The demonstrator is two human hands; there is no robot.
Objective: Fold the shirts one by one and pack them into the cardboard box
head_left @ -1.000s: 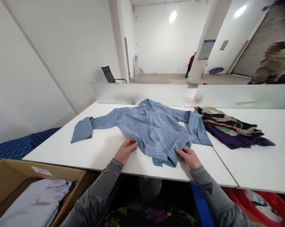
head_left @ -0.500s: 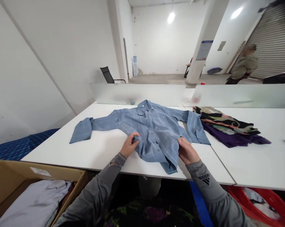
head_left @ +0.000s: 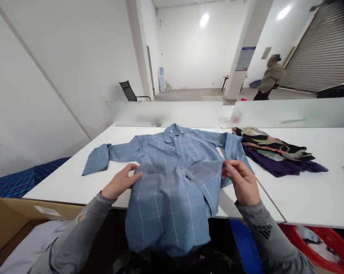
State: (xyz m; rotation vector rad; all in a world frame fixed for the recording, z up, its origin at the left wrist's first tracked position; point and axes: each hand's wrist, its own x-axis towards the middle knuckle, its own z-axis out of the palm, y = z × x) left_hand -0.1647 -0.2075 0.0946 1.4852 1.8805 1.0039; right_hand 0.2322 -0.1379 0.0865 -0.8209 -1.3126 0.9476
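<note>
A blue button-up shirt (head_left: 166, 182) with thin white check lines lies front side up, collar toward the far side and both sleeves spread out. Its lower part hangs over the near table edge toward me. My left hand (head_left: 123, 179) pinches the shirt's left side between thumb and fingers. On the opposite side, my right hand (head_left: 240, 179) grips the front edge, holding it a little raised. The cloth between the hands sags in loose folds.
The white table (head_left: 300, 198) carries a patterned garment (head_left: 274, 146) and a purple garment (head_left: 277, 165) at right. Frosted dividers (head_left: 166, 113) line the back. A cardboard box (head_left: 15, 209) with clothes stands lower left, a red basin (head_left: 343, 243) lower right. A person (head_left: 270, 78) is beyond.
Both hands have moved apart, and the shirt's lower part is now spread wider and drawn over the near edge. The person in the background has moved left.
</note>
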